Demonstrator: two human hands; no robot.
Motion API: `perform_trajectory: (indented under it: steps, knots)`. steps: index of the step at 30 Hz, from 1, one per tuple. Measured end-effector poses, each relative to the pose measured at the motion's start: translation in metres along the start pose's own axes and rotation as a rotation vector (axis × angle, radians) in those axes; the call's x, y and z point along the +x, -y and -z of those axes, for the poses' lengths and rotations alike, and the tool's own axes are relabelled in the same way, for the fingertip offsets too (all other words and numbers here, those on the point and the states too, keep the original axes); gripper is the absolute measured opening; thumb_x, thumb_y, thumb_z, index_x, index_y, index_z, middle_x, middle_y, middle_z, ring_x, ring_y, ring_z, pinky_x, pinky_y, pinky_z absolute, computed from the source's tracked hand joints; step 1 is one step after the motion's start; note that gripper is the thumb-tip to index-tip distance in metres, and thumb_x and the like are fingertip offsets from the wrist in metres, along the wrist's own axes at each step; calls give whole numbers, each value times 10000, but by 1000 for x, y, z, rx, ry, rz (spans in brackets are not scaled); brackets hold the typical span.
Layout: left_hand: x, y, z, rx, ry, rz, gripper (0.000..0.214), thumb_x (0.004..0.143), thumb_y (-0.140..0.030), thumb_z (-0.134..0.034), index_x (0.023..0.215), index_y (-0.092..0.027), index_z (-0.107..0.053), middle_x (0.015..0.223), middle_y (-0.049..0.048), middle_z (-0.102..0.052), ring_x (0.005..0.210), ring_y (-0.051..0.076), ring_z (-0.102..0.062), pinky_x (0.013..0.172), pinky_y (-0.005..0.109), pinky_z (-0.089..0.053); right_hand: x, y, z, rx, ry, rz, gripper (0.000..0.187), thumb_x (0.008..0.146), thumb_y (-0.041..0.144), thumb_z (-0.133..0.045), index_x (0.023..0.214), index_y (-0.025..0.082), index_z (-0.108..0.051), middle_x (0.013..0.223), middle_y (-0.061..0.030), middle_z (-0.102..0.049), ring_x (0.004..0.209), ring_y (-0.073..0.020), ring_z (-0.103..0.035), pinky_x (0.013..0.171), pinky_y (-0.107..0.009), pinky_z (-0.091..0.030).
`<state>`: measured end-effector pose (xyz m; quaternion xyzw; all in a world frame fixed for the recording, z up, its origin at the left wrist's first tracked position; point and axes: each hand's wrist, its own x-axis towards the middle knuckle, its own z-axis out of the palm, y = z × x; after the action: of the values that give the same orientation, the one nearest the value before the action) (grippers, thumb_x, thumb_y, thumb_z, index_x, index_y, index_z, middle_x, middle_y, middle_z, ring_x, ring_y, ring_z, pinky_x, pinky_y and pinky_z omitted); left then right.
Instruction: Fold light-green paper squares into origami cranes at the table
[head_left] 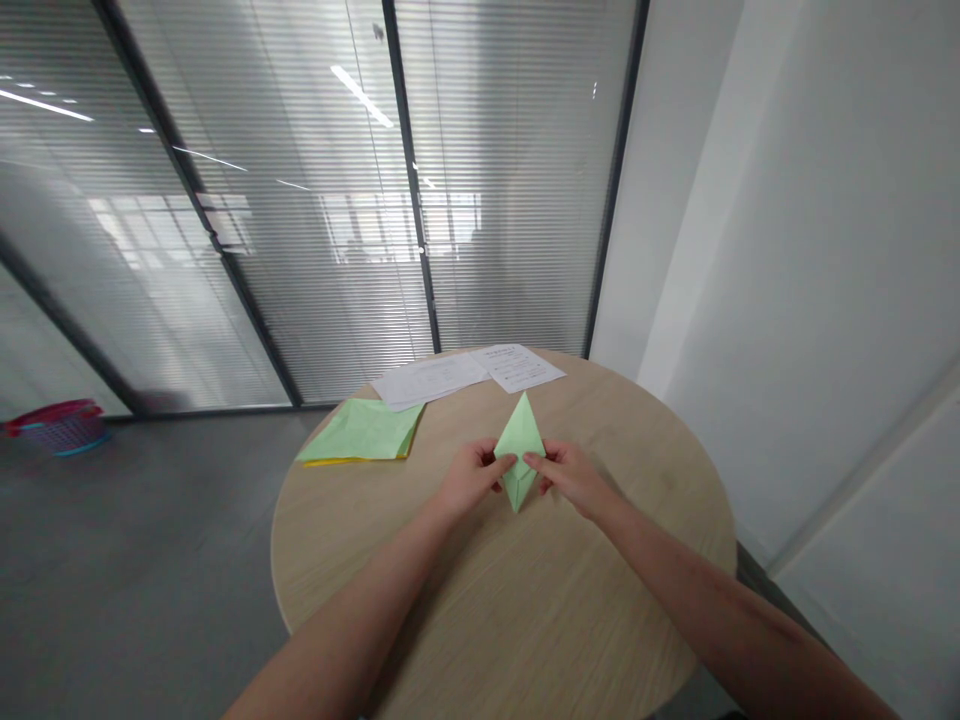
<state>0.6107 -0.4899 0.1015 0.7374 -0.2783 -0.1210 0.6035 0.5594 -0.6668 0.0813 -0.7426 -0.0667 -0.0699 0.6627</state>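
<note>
A light green paper folded into a tall diamond shape (520, 432) lies on the round wooden table (615, 560), its long point aimed away from me. My left hand (471, 476) pinches its left side at the middle. My right hand (571, 474) pinches the right side, thumb and fingertips pressed on the paper. The two thumbs nearly meet over the fold's centre line. The lower tip of the paper shows between the hands.
A stack of green and yellow paper sheets (363, 434) lies to the left on the table. Two white printed sheets (465, 374) rest at the far edge. Glass walls with blinds stand behind; a red basket (58, 426) sits on the floor at left.
</note>
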Motion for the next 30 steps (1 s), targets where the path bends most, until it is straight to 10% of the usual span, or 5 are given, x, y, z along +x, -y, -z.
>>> perform_trajectory:
  steps: [16,30]
  knots:
    - [-1,-1,4,-66,-96,43,372,748,-497,-629,697,-128,-643,603,11,-584,512,112,-526,485,239,-468,0,1,0,97,12,-39,339,770,474,-609,816,150,-693,749,-68,-669,619,-150,-582,484,-222,-436]
    - [-2,1,0,59,100,90,321,742,-430,-642,782,-115,-680,665,44,-643,544,123,-568,462,220,-471,-1,1,0,83,-64,-48,334,795,488,-580,882,190,-703,825,-64,-698,630,-161,-609,500,-244,-460]
